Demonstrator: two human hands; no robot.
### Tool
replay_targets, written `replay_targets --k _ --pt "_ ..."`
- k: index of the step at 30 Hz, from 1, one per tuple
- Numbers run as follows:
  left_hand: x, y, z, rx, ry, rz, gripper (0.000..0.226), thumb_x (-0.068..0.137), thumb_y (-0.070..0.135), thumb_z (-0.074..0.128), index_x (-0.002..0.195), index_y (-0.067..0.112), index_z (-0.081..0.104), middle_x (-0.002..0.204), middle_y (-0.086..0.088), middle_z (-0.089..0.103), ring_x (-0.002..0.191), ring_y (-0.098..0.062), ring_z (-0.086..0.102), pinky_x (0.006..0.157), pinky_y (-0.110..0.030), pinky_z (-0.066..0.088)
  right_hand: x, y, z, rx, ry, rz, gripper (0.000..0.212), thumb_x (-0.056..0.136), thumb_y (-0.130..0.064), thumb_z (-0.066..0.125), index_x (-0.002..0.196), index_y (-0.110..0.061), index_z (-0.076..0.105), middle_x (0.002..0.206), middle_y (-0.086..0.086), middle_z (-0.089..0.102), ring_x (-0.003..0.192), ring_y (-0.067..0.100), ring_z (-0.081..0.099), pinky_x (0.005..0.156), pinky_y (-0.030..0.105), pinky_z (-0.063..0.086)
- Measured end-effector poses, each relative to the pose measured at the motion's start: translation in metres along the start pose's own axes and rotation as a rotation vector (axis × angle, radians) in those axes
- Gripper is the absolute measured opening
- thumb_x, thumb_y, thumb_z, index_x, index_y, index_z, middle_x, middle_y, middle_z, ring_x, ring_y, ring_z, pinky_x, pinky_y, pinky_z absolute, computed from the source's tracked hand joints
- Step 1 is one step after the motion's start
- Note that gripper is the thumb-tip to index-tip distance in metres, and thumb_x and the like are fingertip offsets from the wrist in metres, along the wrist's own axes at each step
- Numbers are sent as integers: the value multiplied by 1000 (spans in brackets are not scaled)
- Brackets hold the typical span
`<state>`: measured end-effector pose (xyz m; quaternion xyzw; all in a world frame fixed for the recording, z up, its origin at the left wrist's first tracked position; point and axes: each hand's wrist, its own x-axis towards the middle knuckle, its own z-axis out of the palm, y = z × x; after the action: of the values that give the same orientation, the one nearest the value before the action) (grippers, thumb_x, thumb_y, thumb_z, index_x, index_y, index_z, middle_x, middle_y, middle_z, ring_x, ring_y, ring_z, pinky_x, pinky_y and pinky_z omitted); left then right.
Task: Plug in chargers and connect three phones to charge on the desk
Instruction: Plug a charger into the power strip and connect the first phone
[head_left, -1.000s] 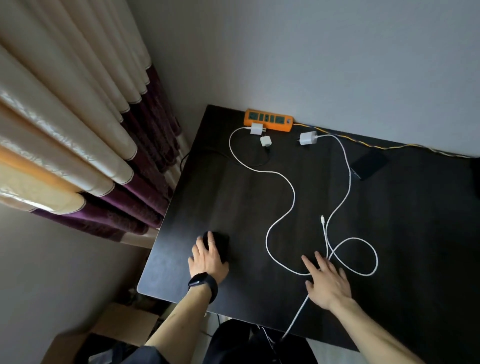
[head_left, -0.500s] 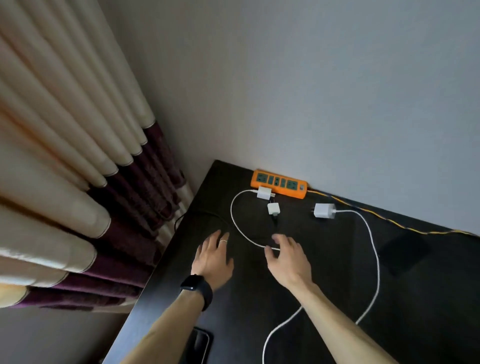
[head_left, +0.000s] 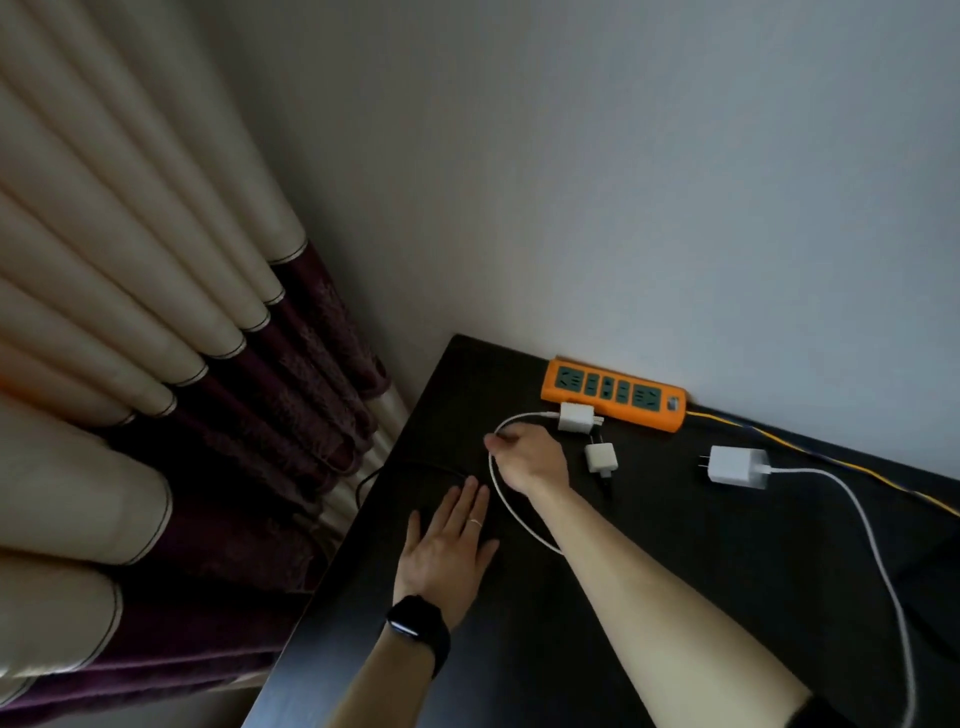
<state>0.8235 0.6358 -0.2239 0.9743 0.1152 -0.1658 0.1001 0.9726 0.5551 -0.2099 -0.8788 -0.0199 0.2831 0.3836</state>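
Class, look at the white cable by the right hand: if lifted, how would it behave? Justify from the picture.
Probably floppy: the white cable lies in loose curves on the desk, so it would sag either side of the right hand. Likely light, being thin. Its white charger may drag along, since it looks unplugged.

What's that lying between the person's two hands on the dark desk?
In the head view, a white cable curves between the flat left hand and the right hand, which grips its loop.
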Motion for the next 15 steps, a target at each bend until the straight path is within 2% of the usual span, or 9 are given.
replay_targets --k 2,4,6,9,11,13,15 --pt "3 -1 -1 6 2 15 63 105 50 24 157 31 -6 164 14 -14 152 -9 -7 123 -48 6 -1 2 1 199 86 3 19 98 -35 55 111 -25 66 103 -7 69 104 16 65 85 32 49" --pt "4 -5 -1 24 0 34 63 105 49 25 158 28 -3 165 11 -11 153 -11 -3 123 -48 7 -24 10 -13 408 200 -1 8 101 -27 51 103 -25 58 93 -8 71 91 14 71 78 32 56" --pt "4 -7 -1 52 0 47 63 105 48 26 158 25 1 166 7 -6 153 -14 0 123 -48 8 -64 26 -40 384 358 -51 10 103 -31 46 104 -27 55 85 -7 71 75 9 71 67 24 53" --pt "7 -5 -7 97 16 46 58 105 44 29 157 22 14 166 0 10 153 -19 4 123 -49 10 -128 54 -83 395 542 -97 9 102 -32 48 101 -28 57 82 -5 70 65 7 70 67 25 52" --pt "11 4 -13 101 61 59 53 104 42 34 153 24 25 162 -1 21 153 -21 5 122 -51 11 -161 69 -103 343 592 -87 8 102 -30 49 99 -30 56 82 -7 70 65 4 69 67 21 48" --pt "14 22 -17 99 61 141 48 104 40 39 150 27 33 163 -1 19 153 -22 7 122 -51 14 -183 89 -114 254 609 -29 8 101 -28 49 98 -30 57 81 -11 71 64 -1 68 64 14 45" --pt "13 40 -15 103 34 243 44 103 40 42 146 29 40 163 -1 17 151 -22 12 122 -47 15 -194 113 -118 184 577 60 11 102 -28 49 95 -33 57 82 -12 72 64 -3 67 61 13 45"
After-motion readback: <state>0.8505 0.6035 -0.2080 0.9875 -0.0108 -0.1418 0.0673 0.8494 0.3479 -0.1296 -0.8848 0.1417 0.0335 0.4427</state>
